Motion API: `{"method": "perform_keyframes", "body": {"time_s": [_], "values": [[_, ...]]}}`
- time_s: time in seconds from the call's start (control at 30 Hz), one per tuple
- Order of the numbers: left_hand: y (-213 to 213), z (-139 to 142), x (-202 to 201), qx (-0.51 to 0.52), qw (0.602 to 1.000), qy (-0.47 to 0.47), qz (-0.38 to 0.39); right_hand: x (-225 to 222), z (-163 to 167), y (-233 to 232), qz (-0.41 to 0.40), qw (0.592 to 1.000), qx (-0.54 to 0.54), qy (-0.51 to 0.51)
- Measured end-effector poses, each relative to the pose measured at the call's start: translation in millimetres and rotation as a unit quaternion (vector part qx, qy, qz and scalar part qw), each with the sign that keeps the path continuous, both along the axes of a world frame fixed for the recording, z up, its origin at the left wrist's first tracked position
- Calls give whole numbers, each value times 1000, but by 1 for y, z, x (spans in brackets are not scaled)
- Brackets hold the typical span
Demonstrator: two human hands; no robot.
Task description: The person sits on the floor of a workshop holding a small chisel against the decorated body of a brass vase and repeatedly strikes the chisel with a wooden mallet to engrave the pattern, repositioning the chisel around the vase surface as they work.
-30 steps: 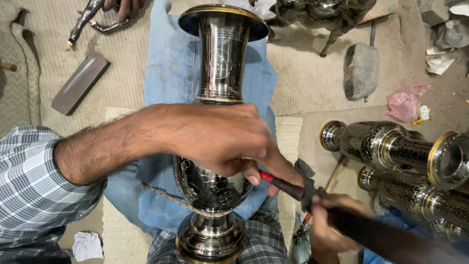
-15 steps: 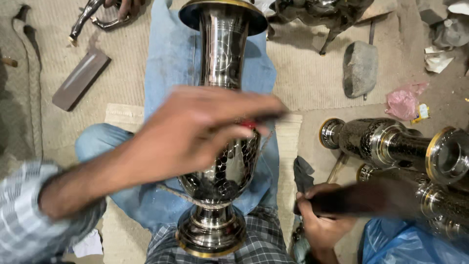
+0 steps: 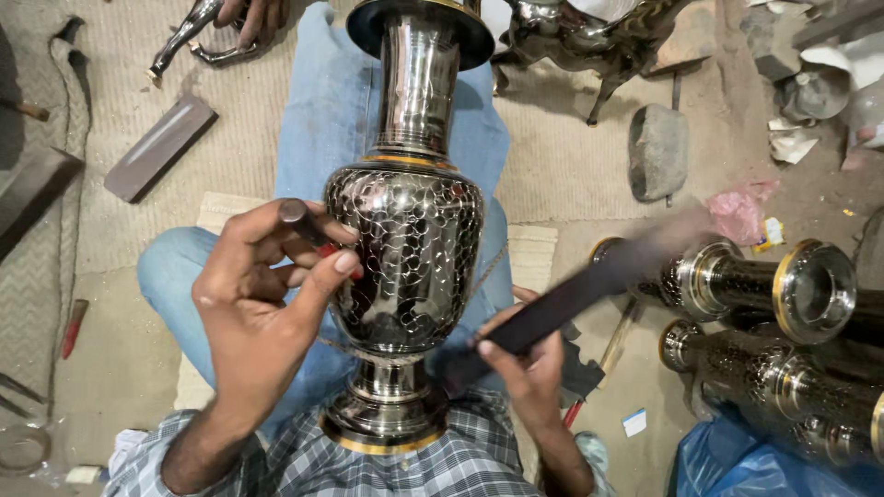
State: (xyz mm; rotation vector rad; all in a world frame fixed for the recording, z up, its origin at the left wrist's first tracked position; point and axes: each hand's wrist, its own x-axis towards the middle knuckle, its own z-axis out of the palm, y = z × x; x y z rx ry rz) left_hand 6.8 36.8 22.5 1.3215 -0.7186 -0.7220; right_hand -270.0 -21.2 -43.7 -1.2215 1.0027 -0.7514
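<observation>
Your engraved metal vase (image 3: 405,248) lies along your lap at the centre of the frame, its long axis running straight up the picture: gold-rimmed foot at the bottom against your checked shirt, flared mouth at the top edge. The patterned belly sits mid-frame.

Your left hand (image 3: 253,322) is just left of that belly, fingers curled around a short dark-headed chisel (image 3: 308,225) whose tip points right, at or very near the vase's upper left shoulder; whether it touches cannot be told. Your right hand (image 3: 529,368) is lower right of the belly, closed around the handle of a long dark mallet (image 3: 599,276), which slants up and to the right, blurred, away from the vase. So the left hand is the nearer one to the work surface, and the mallet lies across the vase from the chisel head.

Room is tight on the right: more finished vases (image 3: 773,285) lie just beyond the mallet's far end. To the left, a flat dark bar (image 3: 158,147) rests well apart on the woven mat (image 3: 571,166), with a grey stone (image 3: 658,152) at upper right.
</observation>
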Motion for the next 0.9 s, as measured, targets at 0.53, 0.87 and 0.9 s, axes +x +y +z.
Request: {"method": "perform_keyframes", "body": {"time_s": [0.53, 0.87, 0.9], "values": [[-40, 1, -44, -74, 994, -52, 55, -38, 78, -79, 113, 988, -13, 108], [-42, -9, -60, -54, 988, -103, 106, -13, 138, -140, 188, 879, -307, 313], [-41, -10, -62, -59, 987, -105, 108, -9, 143, -147, 208, 865, -336, 310]]}}
